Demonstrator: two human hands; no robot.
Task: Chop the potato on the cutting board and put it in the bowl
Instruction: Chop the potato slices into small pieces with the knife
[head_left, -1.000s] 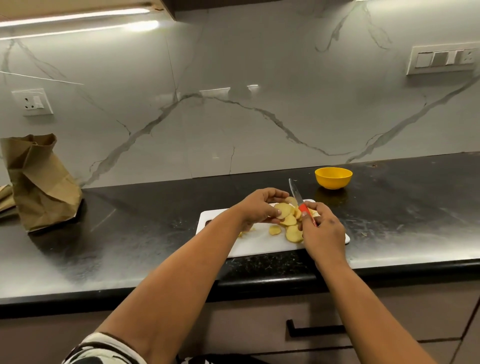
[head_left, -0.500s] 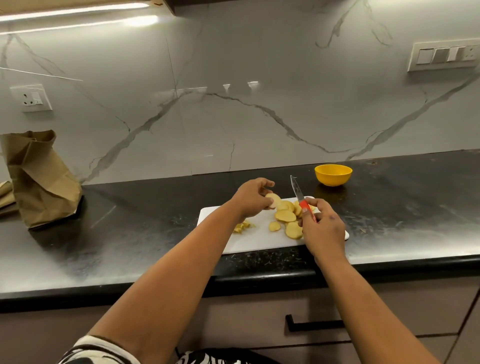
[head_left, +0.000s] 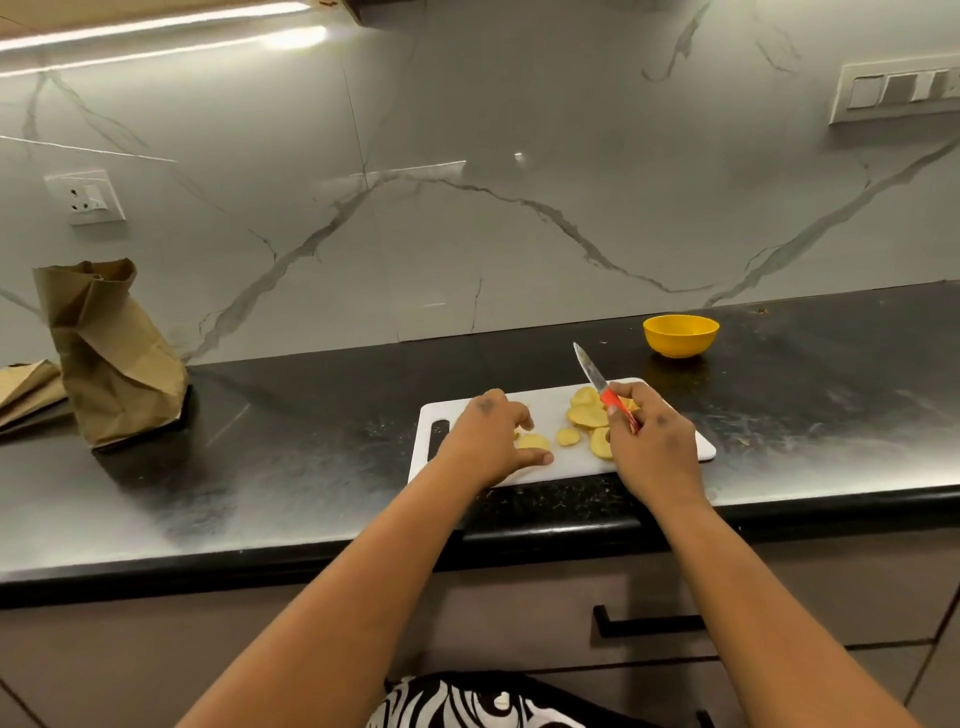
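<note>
Black stone counter (head_left: 260, 493) runs under a grey marble backsplash w/ a wall socket (head_left: 85, 196) at far left. Crumpled brown paper bag (head_left: 106, 353) stands on the counter's left end, well apart from the work.

White cutting board (head_left: 670, 452) sits near the front edge, handle slot to the left. Left hand (head_left: 485, 441) is down on the board's left part, fingers curled over a potato slice (head_left: 532, 441), thumb stretched along the board beside it; looks like it's pinning or gathering pieces, but can't tell if the slice is actually pinched. More potato slices (head_left: 584, 415) lie mid-board, between the hands, some overlapping. Right hand (head_left: 652, 441) wraps around the red handle of a small knife (head_left: 589, 369), blade tip up and tilted away, off the board. Yellow bowl (head_left: 680, 335) is behind-right of the board, apart from it; no potato visible in it from this angle.

Step in hand, as I read it: cutting slices smaller. To do it well: stack or line up a few slices flat, keep left fingertips tucked back from the edge, bring blade down w/ tip low, cut in steady strokes, don't scatter bits off the board.

Hard to see: left fingertips and whatever's under the palm, slices behind the right hand, bowl's inside. Switch panel (head_left: 893, 91) cut off at right edge.
</note>
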